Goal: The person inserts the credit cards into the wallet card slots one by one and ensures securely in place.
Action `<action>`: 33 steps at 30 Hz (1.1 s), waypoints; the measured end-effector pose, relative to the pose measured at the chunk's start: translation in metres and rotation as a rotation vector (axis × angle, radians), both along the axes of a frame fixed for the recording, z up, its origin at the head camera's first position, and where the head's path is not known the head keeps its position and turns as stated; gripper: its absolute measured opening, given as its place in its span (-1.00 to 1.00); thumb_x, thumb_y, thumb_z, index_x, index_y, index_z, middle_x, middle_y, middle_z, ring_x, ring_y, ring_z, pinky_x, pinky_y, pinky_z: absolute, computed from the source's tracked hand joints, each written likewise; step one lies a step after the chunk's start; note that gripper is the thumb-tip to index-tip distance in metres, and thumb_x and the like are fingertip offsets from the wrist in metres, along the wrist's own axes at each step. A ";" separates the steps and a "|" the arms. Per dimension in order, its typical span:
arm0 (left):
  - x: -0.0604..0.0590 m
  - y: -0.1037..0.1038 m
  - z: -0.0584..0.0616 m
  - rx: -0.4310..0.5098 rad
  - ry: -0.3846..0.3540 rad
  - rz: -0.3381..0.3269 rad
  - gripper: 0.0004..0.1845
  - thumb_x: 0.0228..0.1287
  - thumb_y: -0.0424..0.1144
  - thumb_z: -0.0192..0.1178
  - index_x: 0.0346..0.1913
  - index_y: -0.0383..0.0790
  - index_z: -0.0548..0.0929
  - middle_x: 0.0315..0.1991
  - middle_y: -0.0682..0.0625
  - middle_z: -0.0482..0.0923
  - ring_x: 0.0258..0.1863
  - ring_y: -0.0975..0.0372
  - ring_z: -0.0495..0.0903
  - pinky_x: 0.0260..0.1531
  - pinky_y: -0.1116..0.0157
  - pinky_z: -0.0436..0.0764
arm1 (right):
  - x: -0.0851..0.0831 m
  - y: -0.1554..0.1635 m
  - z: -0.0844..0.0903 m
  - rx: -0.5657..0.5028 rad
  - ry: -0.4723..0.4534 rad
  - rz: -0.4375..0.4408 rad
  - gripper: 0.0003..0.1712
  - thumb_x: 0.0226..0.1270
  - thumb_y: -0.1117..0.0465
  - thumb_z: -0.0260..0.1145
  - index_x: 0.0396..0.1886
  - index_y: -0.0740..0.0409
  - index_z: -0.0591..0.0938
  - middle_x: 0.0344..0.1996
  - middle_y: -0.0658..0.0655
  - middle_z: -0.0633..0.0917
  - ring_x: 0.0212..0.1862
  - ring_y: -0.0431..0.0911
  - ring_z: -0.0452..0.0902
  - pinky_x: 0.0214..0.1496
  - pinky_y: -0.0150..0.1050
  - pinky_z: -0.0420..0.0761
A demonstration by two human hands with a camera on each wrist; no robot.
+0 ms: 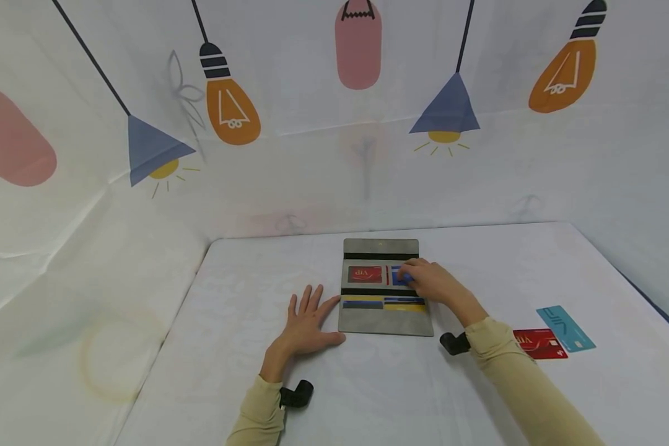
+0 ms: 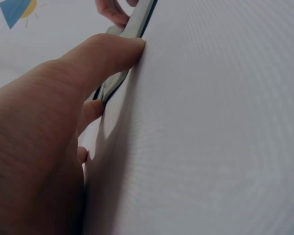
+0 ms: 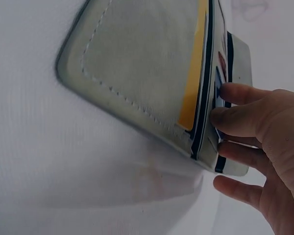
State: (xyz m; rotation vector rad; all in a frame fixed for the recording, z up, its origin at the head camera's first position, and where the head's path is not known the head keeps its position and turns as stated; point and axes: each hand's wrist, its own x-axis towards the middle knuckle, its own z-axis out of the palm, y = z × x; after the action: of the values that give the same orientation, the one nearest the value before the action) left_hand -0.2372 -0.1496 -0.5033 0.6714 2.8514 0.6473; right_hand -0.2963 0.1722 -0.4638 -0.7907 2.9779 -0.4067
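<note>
A grey card wallet [image 1: 381, 316] lies open on the white table [image 1: 368, 396]. A red VIP card [image 1: 365, 274] sits in its middle left slot. Beside it, my right hand [image 1: 420, 279] pinches a blue card [image 1: 399, 279] at the middle right slot; in the right wrist view the thumb [image 3: 235, 120] rests on that blue card [image 3: 218, 93] at the wallet's [image 3: 142, 63] edge. My left hand [image 1: 308, 319] lies flat on the table with fingers spread. Its thumb [image 2: 103, 56] touches the wallet's [image 2: 134, 24] lower left side.
Two loose cards lie on the table to the right: a red VIP card [image 1: 542, 344] and a teal card [image 1: 565, 328]. A printed cloth backdrop [image 1: 334, 124] rises behind and at both sides of the table.
</note>
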 end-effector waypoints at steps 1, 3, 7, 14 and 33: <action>0.000 0.000 0.000 -0.001 0.000 0.000 -0.14 0.16 0.24 0.24 0.51 0.07 0.26 0.59 -0.18 -0.11 0.57 -0.11 -0.29 0.41 -0.25 -0.30 | 0.000 -0.001 0.000 0.000 0.005 0.005 -0.75 0.30 0.41 0.31 -0.05 0.13 0.67 0.15 0.31 0.59 0.20 0.23 0.49 0.14 0.25 0.49; 0.000 0.001 0.000 0.001 -0.001 0.001 -0.14 0.16 0.24 0.25 0.51 0.07 0.26 0.59 -0.18 -0.10 0.57 -0.11 -0.29 0.41 -0.25 -0.30 | -0.001 -0.004 0.000 0.001 0.011 0.011 -0.74 0.30 0.41 0.31 -0.04 0.14 0.67 0.15 0.30 0.59 0.20 0.23 0.49 0.14 0.24 0.49; 0.000 0.002 0.000 0.002 -0.003 0.000 -0.14 0.16 0.24 0.24 0.51 0.07 0.26 0.59 -0.18 -0.11 0.57 -0.11 -0.29 0.41 -0.25 -0.31 | -0.001 -0.008 -0.001 0.005 0.011 0.011 -0.71 0.31 0.41 0.31 0.00 0.13 0.65 0.16 0.28 0.59 0.20 0.20 0.49 0.15 0.22 0.50; -0.002 0.002 0.000 -0.021 -0.008 0.002 -0.14 0.17 0.26 0.23 0.52 0.09 0.24 0.60 -0.16 -0.12 0.58 -0.10 -0.31 0.41 -0.24 -0.31 | -0.002 -0.014 0.000 0.029 0.036 0.026 -0.69 0.29 0.43 0.31 0.00 0.13 0.63 0.14 0.29 0.60 0.15 0.19 0.52 0.11 0.17 0.55; 0.000 0.001 0.000 0.004 -0.006 0.004 -0.14 0.17 0.23 0.26 0.51 0.05 0.26 0.59 -0.18 -0.10 0.57 -0.11 -0.28 0.41 -0.25 -0.31 | -0.001 -0.026 0.000 -0.005 0.013 0.012 -0.58 0.22 0.54 0.28 0.03 0.12 0.59 0.09 0.29 0.61 0.18 0.22 0.49 0.23 0.15 0.48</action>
State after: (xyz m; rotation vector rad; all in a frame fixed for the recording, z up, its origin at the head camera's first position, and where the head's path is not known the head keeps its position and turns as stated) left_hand -0.2372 -0.1487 -0.5032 0.6636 2.8472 0.6545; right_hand -0.2978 0.1463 -0.4638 -0.8150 2.9836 -0.4103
